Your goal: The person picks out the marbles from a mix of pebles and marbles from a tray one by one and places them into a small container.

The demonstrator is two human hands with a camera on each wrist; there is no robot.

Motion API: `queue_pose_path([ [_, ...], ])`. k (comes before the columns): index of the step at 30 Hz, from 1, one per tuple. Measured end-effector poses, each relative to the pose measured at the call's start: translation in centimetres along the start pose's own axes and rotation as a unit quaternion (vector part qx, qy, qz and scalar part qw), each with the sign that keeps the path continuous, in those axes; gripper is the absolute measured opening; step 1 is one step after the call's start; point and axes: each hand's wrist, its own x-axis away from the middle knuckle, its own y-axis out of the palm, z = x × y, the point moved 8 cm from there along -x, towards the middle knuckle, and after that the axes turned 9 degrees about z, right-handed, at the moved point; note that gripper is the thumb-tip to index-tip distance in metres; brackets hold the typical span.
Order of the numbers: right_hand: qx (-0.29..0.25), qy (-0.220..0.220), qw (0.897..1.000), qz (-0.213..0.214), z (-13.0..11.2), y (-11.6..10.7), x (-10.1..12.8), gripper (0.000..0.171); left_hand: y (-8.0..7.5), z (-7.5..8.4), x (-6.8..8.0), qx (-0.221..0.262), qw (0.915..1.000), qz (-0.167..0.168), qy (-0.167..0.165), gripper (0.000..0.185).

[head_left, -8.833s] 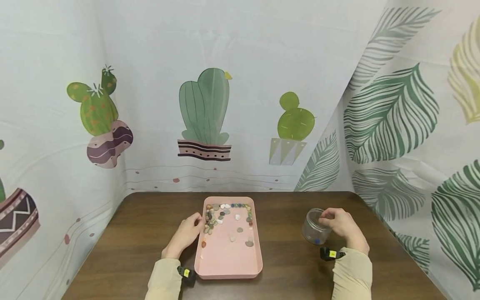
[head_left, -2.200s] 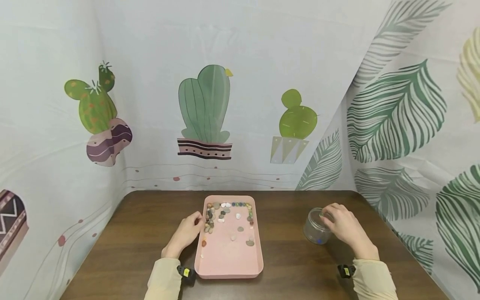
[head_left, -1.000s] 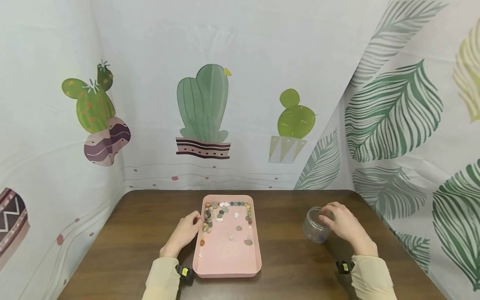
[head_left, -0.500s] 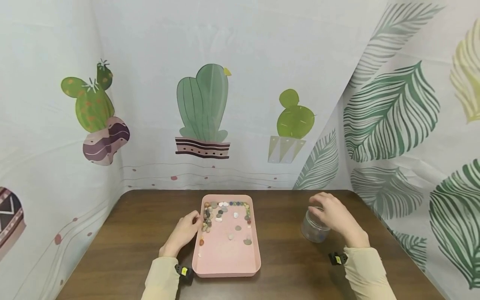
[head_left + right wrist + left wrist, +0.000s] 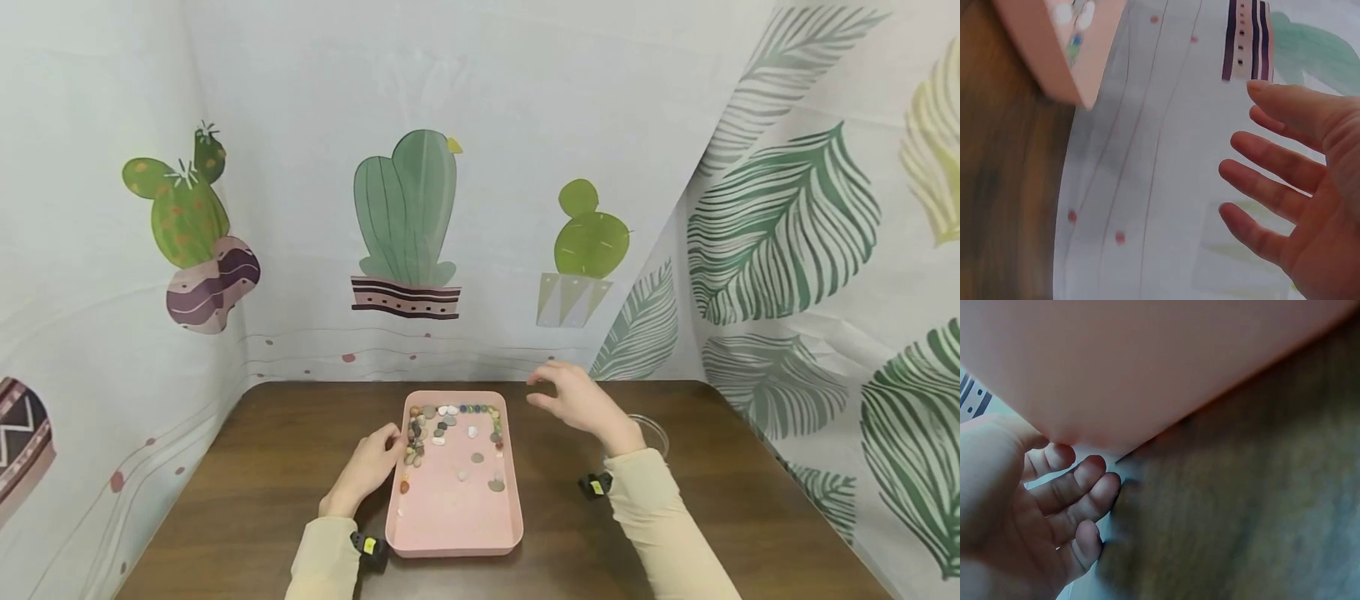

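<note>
Now right hand [image 5: 581, 402] is raised above the surface [image 5: 300, 467], between the tray [image 5: 454, 533] and the jar [image 5: 651, 431], near the far edge. Fingers spread and loosely bent, thumb apart, palm facing left toward the tray; holds nothing. Right wrist view confirms it: fingers [image 5: 1272, 159] wide apart, empty palm, backdrop behind. Forearm in a beige sleeve [image 5: 660, 533] runs in from the near right corner, crossing in front of the jar, so only the jar's rim and right side show. A black band with a yellow tag [image 5: 596, 486] sits at that wrist.

Left hand [image 5: 369, 467] lies on the surface against the tray's left wall, about mid-length, thumb at the rim. Left wrist view: fingers [image 5: 1075, 500] curled under next to the tray's underside, touching the wall; whether it really grips the tray I cannot tell. Same band with a yellow tag [image 5: 369, 546] at the left wrist.

Tray is pink, rectangular, at the surface's middle, long side running near to far. Pebbles [image 5: 450, 429] are in its far half: a row along the far wall, a cluster along the left wall, a few down the right wall, several loose in the middle. Near half bare.

Jar is clear, upright, right of the tray, well apart from it.

No readable writing or brand anywhere; yellow tags too small to read.
</note>
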Motion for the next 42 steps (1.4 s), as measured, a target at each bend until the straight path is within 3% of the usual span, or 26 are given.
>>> queue_pose_path([
  [8, -0.052, 0.028, 0.998, -0.020, -1.9, 3.7, -2.5, 0.018, 0.0, 0.4, 0.0, 0.000, 0.9999, 0.001, 0.010, 0.017],
  [20, -0.074, 0.055, 0.991, -0.097, -4.1, 10.5, -4.5, 0.020, -0.3, 0.7, 0.1, 0.000, 1.0000, -0.002, 0.010, 0.016],
  [25, -0.078, 0.093, 0.984, -0.128, -4.4, 12.8, -4.6, 0.015, -0.3, 0.4, 0.1, -0.002, 0.9999, -0.002, 0.010, 0.017],
  [28, -0.094, 0.142, 0.974, -0.147, -4.6, 14.1, -4.0, 0.015, -0.5, 0.6, 0.1, -0.004, 0.9998, 0.002, 0.018, 0.017],
  [31, -0.118, 0.164, 0.966, -0.162, -5.0, 15.4, -3.4, 0.013, -0.6, 0.7, 0.3, -0.008, 0.9997, 0.006, 0.022, 0.017],
  [42, -0.084, 0.113, 0.974, -0.177, -6.5, 18.7, -2.6, 0.005, -0.3, 0.7, 0.3, -0.005, 1.0000, 0.000, 0.008, 0.019],
])
